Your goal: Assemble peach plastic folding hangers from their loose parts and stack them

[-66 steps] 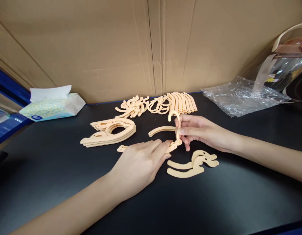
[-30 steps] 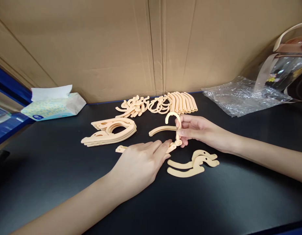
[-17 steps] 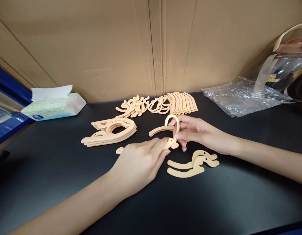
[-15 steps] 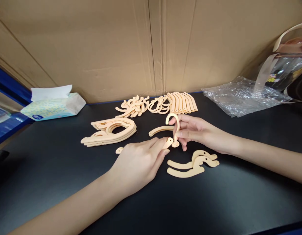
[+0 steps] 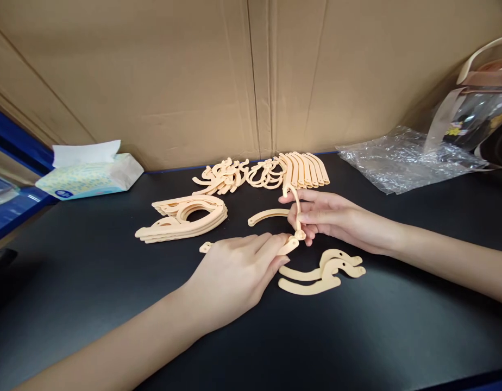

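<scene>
Between thumb and fingers, my left hand (image 5: 234, 271) pinches a cream plastic hanger arm (image 5: 289, 247), most of it hidden under the hand. My right hand (image 5: 330, 220) grips a cream hanger hook (image 5: 297, 209) by its stem, curved end up. The hook's round base touches the holed end of the arm, or lies right over it; whether they are joined I cannot tell. Just behind the hands lies another curved arm (image 5: 267, 215). Two wavy hanger pieces (image 5: 312, 287) overlap on the black table (image 5: 316, 342) in front of my right hand.
Stacked folded hangers (image 5: 186, 222) lie to the left. At the back are a pile of wavy pieces (image 5: 224, 176), loose hooks (image 5: 265, 174) and a row of arms (image 5: 306, 169). A tissue pack (image 5: 92, 176) stands far left; clear plastic wrap (image 5: 397, 163) and a transparent bag (image 5: 471, 119) sit right.
My left hand has moved slightly right with the hanger arm, bringing its end to the hook's base. In my right hand the hook has turned and shifted a little right.
</scene>
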Demonstrator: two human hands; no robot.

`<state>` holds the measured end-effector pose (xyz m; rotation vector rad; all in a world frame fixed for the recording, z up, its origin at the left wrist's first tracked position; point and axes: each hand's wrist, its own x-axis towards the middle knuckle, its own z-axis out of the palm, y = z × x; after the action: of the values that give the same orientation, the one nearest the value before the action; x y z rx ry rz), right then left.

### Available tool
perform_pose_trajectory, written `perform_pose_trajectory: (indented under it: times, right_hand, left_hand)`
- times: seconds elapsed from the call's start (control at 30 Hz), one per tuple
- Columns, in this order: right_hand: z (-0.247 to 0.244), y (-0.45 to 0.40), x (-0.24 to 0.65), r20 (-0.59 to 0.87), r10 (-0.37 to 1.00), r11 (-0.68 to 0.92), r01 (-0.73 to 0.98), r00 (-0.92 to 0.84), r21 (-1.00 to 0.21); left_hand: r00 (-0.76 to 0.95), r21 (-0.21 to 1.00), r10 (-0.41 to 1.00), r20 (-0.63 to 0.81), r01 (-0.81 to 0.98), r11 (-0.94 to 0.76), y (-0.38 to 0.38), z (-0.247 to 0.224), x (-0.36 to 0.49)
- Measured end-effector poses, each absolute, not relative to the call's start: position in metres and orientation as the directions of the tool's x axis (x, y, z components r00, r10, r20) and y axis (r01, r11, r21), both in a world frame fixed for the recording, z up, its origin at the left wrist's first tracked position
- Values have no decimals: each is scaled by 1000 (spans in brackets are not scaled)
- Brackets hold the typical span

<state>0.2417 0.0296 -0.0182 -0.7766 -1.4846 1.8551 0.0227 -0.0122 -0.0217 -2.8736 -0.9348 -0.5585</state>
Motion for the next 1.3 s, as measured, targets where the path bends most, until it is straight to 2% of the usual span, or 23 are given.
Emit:
perform_pose_trajectory:
  times: [0.73,1.13,1.3]
  right_hand:
    - [-20,31,241,-50,768,-82,-21,-638,-996]
    - [-16,28,240,41,782,98,58,-622,-993]
    - [-18,29,239,54,785,121,67,-617,-990]
  left_hand:
    - [745,4,554,371,595,-804,-12,-22,22]
    - [740,-24,573,352,619,-785,-12,-22,22]
    - [741,-39,578,340,626,-779,-12,-22,23]
